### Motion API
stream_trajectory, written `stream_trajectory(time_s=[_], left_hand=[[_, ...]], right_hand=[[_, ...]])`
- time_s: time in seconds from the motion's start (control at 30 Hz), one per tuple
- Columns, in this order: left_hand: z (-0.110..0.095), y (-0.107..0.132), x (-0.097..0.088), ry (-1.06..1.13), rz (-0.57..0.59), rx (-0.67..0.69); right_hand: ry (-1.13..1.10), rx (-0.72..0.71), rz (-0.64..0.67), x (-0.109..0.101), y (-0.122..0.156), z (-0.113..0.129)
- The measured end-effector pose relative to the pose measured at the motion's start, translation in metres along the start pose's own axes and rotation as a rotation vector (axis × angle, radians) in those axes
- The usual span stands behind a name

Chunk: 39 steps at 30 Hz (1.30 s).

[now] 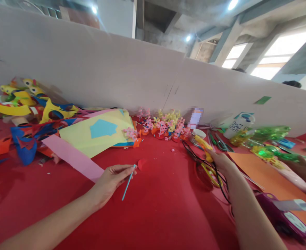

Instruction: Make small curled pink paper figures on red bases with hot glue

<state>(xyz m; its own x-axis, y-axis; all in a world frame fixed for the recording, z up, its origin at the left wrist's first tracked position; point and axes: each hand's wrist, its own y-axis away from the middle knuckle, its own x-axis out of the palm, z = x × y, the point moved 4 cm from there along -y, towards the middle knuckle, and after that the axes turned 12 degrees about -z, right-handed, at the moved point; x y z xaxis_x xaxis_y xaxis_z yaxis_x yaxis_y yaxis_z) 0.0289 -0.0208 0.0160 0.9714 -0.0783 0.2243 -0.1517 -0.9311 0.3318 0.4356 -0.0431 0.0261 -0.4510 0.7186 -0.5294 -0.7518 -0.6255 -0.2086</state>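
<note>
My left hand (115, 178) is closed in a pinch on a thin light-blue strip (127, 187), which slants down over the red table. Just beyond those fingertips is a small red paper disc (142, 164); whether I touch it I cannot tell. My right hand (222, 161) is wrapped round a yellow hot glue gun (203, 147) with a black cord trailing below it. Yellow-handled scissors (210, 175) lie under that hand, partly hidden by the cord. Several small pink and yellow curled-paper flowers (163, 126) stand ahead of my hands.
Coloured paper sheets (82, 139) and a pink strip (73, 158) lie left, near a heap of craft scraps (25, 100). To the right are a purple tape dispenser (285, 215), orange paper (246, 163), green plastic bottles (272, 133) and another person's hand (298, 170). A white partition (116, 69) stands behind.
</note>
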Motion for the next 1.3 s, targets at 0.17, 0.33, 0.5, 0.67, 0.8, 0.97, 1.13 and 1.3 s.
stream_trajectory(time_s=[0.17, 0.33, 0.5, 0.67, 0.8, 0.97, 1.13, 1.3], left_hand=[[-0.002, 0.000, 0.000, 0.026, -0.021, -0.001], [-0.003, -0.001, -0.003, 0.038, -0.060, 0.014], [-0.004, -0.006, -0.008, 0.008, -0.101, 0.089], [-0.003, -0.008, -0.014, -0.049, -0.197, 0.136], [-0.005, -0.008, -0.016, -0.087, -0.239, 0.175], [-0.006, -0.008, -0.015, -0.143, -0.214, 0.202], [-0.005, -0.008, -0.014, -0.179, -0.180, 0.205], [-0.008, -0.006, -0.011, -0.245, -0.177, 0.223]], right_hand=[[-0.353, 0.081, 0.014, 0.023, 0.013, 0.024], [-0.624, 0.007, 0.262, 0.053, 0.057, 0.070], [-0.470, -0.142, 0.593, 0.073, 0.113, 0.105], [-0.309, -0.261, 0.737, 0.079, 0.149, 0.117], [-0.269, -0.408, 0.765, 0.076, 0.162, 0.122], [-0.141, -0.535, 0.734, 0.073, 0.165, 0.121], [-0.103, -0.586, 0.753, 0.070, 0.167, 0.123], [-0.061, -0.677, 0.722, 0.066, 0.172, 0.130]])
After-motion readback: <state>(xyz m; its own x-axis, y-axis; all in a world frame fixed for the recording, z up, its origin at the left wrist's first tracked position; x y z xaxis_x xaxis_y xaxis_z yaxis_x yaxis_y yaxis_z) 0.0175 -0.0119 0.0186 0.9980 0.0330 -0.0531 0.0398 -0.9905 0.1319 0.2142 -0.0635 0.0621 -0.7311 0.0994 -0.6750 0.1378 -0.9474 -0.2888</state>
